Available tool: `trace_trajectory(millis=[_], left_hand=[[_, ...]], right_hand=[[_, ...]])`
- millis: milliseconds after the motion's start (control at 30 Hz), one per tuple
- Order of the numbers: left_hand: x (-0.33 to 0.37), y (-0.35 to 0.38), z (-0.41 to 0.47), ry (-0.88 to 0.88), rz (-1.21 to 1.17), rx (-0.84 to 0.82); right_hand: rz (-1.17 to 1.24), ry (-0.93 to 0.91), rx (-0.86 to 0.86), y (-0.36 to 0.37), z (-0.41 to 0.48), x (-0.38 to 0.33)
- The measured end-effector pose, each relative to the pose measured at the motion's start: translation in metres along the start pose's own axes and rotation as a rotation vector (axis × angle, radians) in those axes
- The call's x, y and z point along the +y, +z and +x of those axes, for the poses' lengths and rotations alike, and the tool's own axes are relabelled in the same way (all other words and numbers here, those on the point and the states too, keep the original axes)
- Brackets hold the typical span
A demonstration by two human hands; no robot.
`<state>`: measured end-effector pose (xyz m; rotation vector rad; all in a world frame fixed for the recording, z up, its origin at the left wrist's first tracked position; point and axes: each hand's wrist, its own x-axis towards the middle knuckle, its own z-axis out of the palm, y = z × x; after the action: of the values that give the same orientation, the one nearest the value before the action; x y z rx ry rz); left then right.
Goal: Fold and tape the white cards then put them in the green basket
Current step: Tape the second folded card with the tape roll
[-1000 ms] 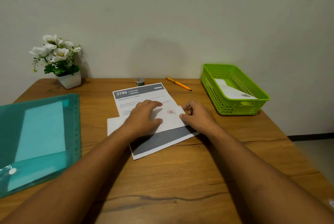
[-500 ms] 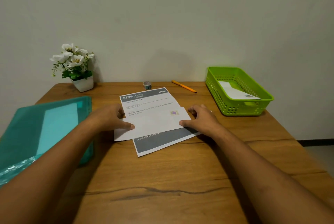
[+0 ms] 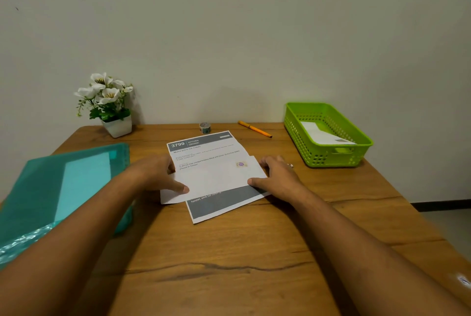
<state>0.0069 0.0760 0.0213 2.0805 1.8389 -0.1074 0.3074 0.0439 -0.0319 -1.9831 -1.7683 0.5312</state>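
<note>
A plain white card (image 3: pixel 216 178) with a small purple mark near its right end lies on a printed sheet (image 3: pixel 219 205) on the surface (image 3: pixel 229 252). The left hand (image 3: pixel 155 173) and right hand (image 3: pixel 279 175) each pinch one end.

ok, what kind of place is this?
Likely a home or office desk set up for paperwork: a wooden table against a plain wall, a teal folder, an orange pen and a tape roll. The left hand and right hand hold a white card.
</note>
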Motion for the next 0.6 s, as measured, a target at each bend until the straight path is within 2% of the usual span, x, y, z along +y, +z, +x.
trace_trajectory(millis=[200,333,500,600], left_hand=[[-0.006,0.002,0.006,-0.013,-0.085,-0.071],[-0.018,0.003,0.007,0.041,-0.375,0.000],[-0.027,-0.007,-0.009,0.135,-0.787,0.107],[-0.028,-0.015,-0.015,0.169,-0.915,0.191]], right_hand=[[0.010,0.032,-0.013,-0.001,0.000,-0.003],[0.107,0.054,-0.014,-0.002,0.002,0.000],[0.625,0.143,-0.022,-0.014,0.007,-0.002],[0.750,0.080,0.063,-0.021,0.008,-0.003]])
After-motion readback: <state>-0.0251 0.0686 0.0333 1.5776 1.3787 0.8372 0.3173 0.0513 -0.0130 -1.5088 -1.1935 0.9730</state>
